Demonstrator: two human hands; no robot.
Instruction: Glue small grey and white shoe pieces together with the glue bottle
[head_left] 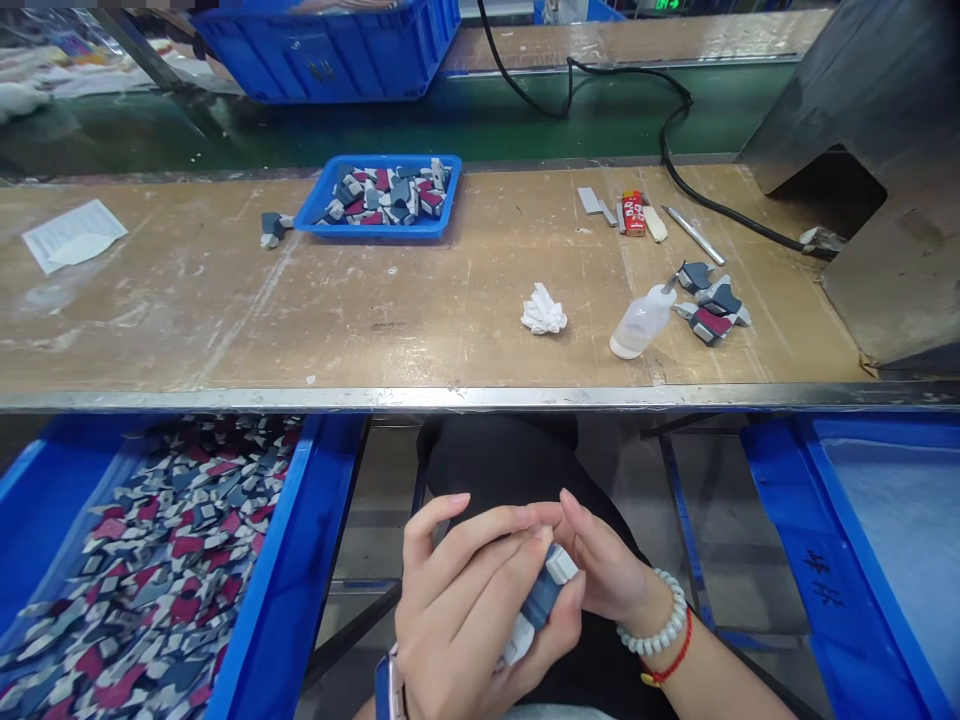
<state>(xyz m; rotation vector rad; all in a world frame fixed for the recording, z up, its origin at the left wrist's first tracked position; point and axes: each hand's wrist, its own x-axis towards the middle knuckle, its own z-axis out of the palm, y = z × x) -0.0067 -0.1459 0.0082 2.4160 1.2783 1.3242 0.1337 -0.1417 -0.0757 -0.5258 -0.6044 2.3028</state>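
Note:
Above my lap, my left hand (pixel 472 600) is closed on a small blue-grey and white plastic part (pixel 541 598), with the thumb along its near side. My right hand (pixel 604 560) is curled against the far side of the same part, its fingertips meeting those of the left. Fingers cover much of the part, so its full shape and the exact right-hand contact are hidden. Similar parts in blue-grey, white and maroon fill a blue drawer-like bin (pixel 289 520) at lower left.
On the bench (pixel 420 350) are a blue tray (pixel 322 232) of parts, crumpled tissue (pixel 544 310), a clear squeeze bottle (pixel 641 322), several loose parts (pixel 712 310), a red packet (pixel 633 213) and a metal rod (pixel 694 235). A metal housing (pixel 885 150) stands right, above another blue bin (pixel 832 580).

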